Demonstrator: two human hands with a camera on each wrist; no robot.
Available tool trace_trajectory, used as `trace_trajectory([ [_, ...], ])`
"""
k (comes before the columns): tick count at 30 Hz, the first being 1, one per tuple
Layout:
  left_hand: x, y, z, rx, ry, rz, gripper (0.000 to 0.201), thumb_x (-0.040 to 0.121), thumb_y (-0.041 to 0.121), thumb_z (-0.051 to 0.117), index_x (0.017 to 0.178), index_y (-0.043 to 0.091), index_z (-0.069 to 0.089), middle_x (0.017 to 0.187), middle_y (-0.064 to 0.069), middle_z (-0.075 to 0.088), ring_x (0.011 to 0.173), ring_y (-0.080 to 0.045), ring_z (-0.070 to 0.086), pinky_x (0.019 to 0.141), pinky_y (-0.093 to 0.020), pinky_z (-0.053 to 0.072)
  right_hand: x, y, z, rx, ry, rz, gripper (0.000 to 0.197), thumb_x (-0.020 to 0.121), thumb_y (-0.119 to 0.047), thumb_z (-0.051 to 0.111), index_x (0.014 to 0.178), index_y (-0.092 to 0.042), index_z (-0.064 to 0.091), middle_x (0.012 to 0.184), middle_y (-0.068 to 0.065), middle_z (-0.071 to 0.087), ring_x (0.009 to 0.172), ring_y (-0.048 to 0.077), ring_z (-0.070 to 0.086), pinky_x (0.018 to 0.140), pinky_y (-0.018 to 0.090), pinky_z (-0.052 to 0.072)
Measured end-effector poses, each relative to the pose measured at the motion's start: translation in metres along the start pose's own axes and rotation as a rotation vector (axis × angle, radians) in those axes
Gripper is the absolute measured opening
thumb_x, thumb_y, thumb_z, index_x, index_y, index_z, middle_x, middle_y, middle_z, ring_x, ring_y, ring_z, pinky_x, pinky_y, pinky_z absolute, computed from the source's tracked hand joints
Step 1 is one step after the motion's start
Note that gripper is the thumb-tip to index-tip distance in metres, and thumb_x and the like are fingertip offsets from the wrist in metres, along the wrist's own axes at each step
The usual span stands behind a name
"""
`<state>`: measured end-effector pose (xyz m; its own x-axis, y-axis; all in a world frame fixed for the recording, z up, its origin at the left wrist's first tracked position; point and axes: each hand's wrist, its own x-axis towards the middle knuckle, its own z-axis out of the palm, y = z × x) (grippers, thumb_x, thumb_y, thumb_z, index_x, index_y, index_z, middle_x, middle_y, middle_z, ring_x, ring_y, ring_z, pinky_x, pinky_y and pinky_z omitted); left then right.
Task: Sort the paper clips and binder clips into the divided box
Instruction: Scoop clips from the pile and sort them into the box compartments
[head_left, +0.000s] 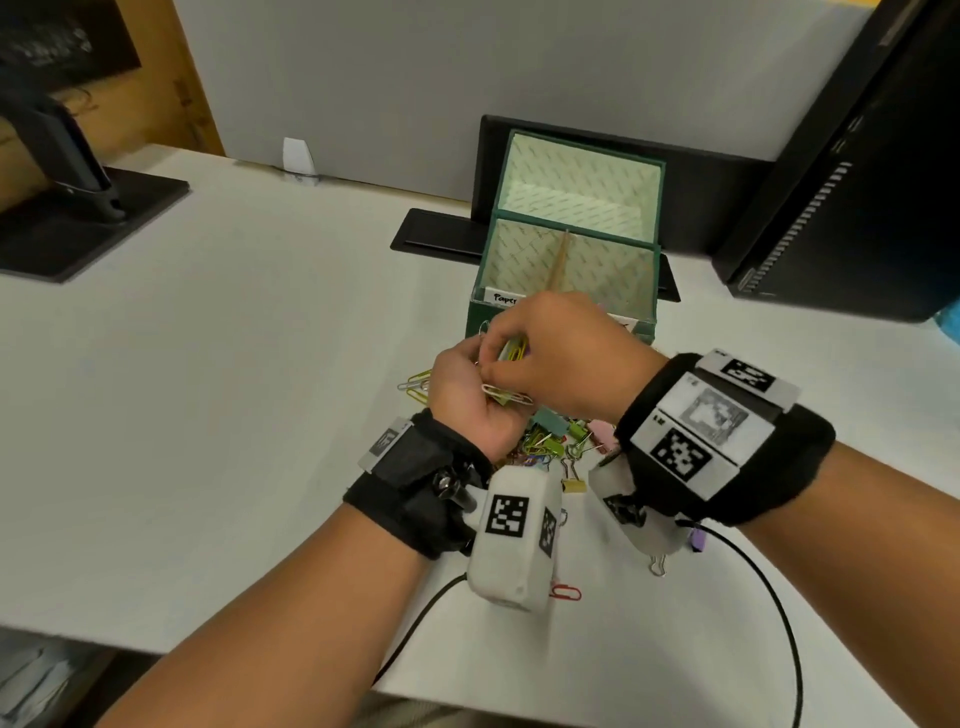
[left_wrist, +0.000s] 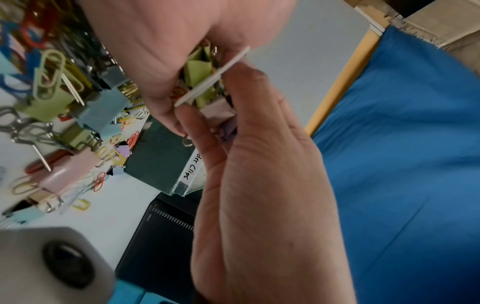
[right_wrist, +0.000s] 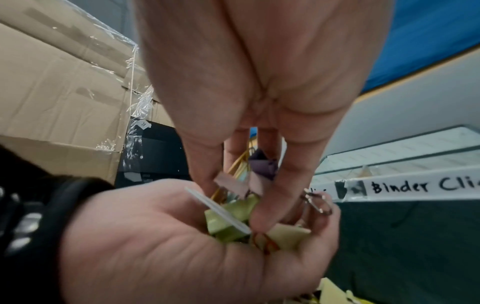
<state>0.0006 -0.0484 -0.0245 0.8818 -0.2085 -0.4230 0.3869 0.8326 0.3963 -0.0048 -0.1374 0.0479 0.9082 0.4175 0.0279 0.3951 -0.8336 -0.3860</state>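
The green divided box (head_left: 657, 260) stands open behind my hands, a cardboard divider (head_left: 562, 257) splitting it; its labels read "Paper" (head_left: 505, 298) and "Binder Clips" (right_wrist: 415, 186). My left hand (head_left: 467, 400) is cupped palm up just in front of it, holding green binder clips (right_wrist: 228, 224) and a white paper clip (right_wrist: 218, 209). My right hand (head_left: 561, 358) reaches down into that palm and pinches a pink binder clip (right_wrist: 231, 185), with a purple clip (right_wrist: 262, 166) behind its fingers. A mixed pile of clips (head_left: 561, 441) lies on the white table under both wrists.
A monitor stand (head_left: 78, 208) sits at the far left and a black computer tower (head_left: 857, 182) at the right. A black tray (head_left: 436, 234) lies behind the box. A red paper clip (head_left: 566, 592) and a black cable (head_left: 769, 597) lie near the table's front edge.
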Motion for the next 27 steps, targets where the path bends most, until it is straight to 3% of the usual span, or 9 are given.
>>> trace_trajectory([
  [4,0.0,0.002,0.0,-0.069,0.016,-0.03,0.03,0.098,0.023,0.036,0.106,0.008,0.061,0.094,-0.013,0.065,0.088,-0.026,0.064,0.081,-0.038,0.052,0.001,0.0,-0.003,0.003,-0.013,0.003,0.027,0.088,-0.031,0.066,0.115,-0.028,0.067,0.099,-0.012,0.062,0.079,-0.001,0.051,0.062,0.001,0.033],
  [8,0.001,0.002,-0.001,-0.072,0.003,-0.019,0.033,0.098,0.021,0.035,0.099,0.008,0.065,0.084,-0.013,0.069,0.077,-0.025,0.066,0.072,-0.033,0.055,-0.001,0.0,-0.007,0.098,0.02,0.038,0.039,0.09,-0.037,0.063,0.128,-0.032,0.057,0.117,-0.005,0.063,0.097,0.009,0.059,0.081,0.024,0.05],
  [10,0.001,0.003,0.001,-0.098,-0.003,-0.017,0.031,0.096,0.02,0.037,0.105,0.007,0.064,0.089,-0.013,0.068,0.08,-0.026,0.064,0.079,-0.036,0.052,-0.001,0.001,-0.011,0.145,0.042,0.072,0.035,0.092,-0.036,0.061,0.127,-0.031,0.058,0.116,-0.005,0.063,0.095,0.01,0.062,0.081,0.025,0.052],
  [12,0.002,0.003,0.001,-0.108,-0.006,-0.012,0.029,0.097,0.022,0.038,0.103,0.008,0.062,0.092,-0.013,0.065,0.079,-0.026,0.062,0.084,-0.039,0.05,-0.001,0.003,-0.014,0.177,0.077,0.083,0.028,0.095,-0.032,0.056,0.122,-0.03,0.062,0.109,-0.007,0.066,0.086,0.007,0.065,0.071,0.015,0.051],
  [15,0.003,0.005,0.002,-0.137,-0.025,-0.025,0.033,0.098,0.023,0.035,0.095,0.004,0.062,0.083,-0.017,0.068,0.071,-0.029,0.067,0.073,-0.042,0.057,-0.002,0.005,-0.021,0.238,0.176,0.085,0.02,0.098,-0.025,0.051,0.109,-0.026,0.068,0.097,-0.01,0.069,0.072,0.001,0.067,0.06,0.013,0.052],
  [20,0.002,0.008,0.003,-0.175,-0.037,-0.016,0.036,0.099,0.024,0.036,0.094,0.0,0.062,0.089,-0.022,0.068,0.088,-0.032,0.063,0.099,-0.048,0.045,-0.008,0.013,-0.03,0.275,0.244,0.052,0.013,0.096,-0.024,0.057,0.097,-0.022,0.07,0.08,-0.013,0.066,0.057,-0.008,0.059,0.048,0.008,0.045],
  [23,-0.001,0.01,0.003,-0.129,-0.028,-0.008,0.029,0.096,0.019,0.038,0.1,0.001,0.061,0.096,-0.02,0.065,0.083,-0.032,0.064,0.09,-0.043,0.049,-0.017,0.016,-0.027,0.166,0.089,0.008,0.011,0.085,-0.035,0.071,0.095,-0.031,0.07,0.08,-0.01,0.069,0.058,-0.004,0.055,0.051,0.008,0.039],
  [25,-0.002,0.01,0.002,-0.087,-0.014,-0.016,0.027,0.095,0.016,0.037,0.096,0.003,0.061,0.092,-0.018,0.063,0.068,-0.028,0.067,0.067,-0.033,0.058,-0.022,0.019,-0.021,0.09,0.008,-0.034,0.024,0.079,-0.035,0.077,0.102,-0.034,0.07,0.082,-0.009,0.065,0.064,0.0,0.053,0.057,0.009,0.038],
  [27,-0.001,0.01,0.001,-0.067,0.01,-0.016,0.029,0.097,0.016,0.036,0.09,0.005,0.062,0.084,-0.017,0.061,0.056,-0.025,0.068,0.049,-0.027,0.055,-0.024,0.019,-0.017,0.035,-0.003,-0.067,0.032,0.077,-0.032,0.078,0.108,-0.035,0.07,0.086,-0.01,0.062,0.07,0.002,0.053,0.063,0.013,0.039],
])
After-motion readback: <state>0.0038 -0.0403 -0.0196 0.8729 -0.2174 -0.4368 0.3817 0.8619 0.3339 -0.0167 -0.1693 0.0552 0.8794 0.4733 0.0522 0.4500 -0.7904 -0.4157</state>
